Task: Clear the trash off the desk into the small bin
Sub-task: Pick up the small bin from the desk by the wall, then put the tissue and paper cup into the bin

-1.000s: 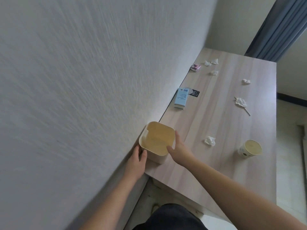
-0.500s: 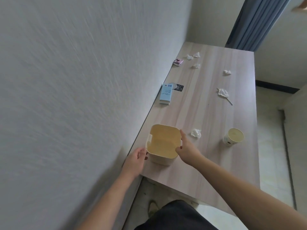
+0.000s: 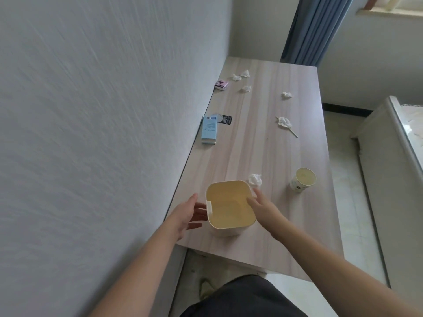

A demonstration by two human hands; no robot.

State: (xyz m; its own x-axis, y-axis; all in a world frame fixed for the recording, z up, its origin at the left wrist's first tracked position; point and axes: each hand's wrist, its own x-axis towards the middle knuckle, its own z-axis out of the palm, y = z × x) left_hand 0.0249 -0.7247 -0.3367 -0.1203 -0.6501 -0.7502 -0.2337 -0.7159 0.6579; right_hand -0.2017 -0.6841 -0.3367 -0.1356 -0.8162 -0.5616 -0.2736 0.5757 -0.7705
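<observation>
Wall (image 3: 91, 133) all down the left, pale and textured. Against its foot, the long wood-grain tabletop (image 3: 251, 152) running away toward a blue curtain (image 3: 315, 28).

Left hand (image 3: 186, 215) low at the near end, palm turned toward the bin (image 3: 229, 208), fingers (image 3: 199, 212) loosely spread, tips just at the bin's left wall by its small handle tab; holding nothing. Bin upright near the tabletop's front edge, cream, rounded-square, open top, nothing seen inside. Right hand (image 3: 263, 208) at the bin's right rim, fingers slack and slightly apart, resting on or just over the rim; could not tell whether truly gripping.

Farther back along the wall side, a blue box (image 3: 209, 131) lying flat, a dark label (image 3: 225, 119) beside it, a pink packet (image 3: 221, 85) beyond. Two tissue wads (image 3: 241, 75) past that, another (image 3: 246, 88) near them.

Nearest wad (image 3: 254, 179) just beyond the bin's far right corner, close to the right fingertips but apart. Rightward, a wad with a stick (image 3: 285, 122) mid-tabletop, a small wad (image 3: 286, 94) beyond it. Paper cup (image 3: 303, 180) upright near the right edge, well apart from the bin.
</observation>
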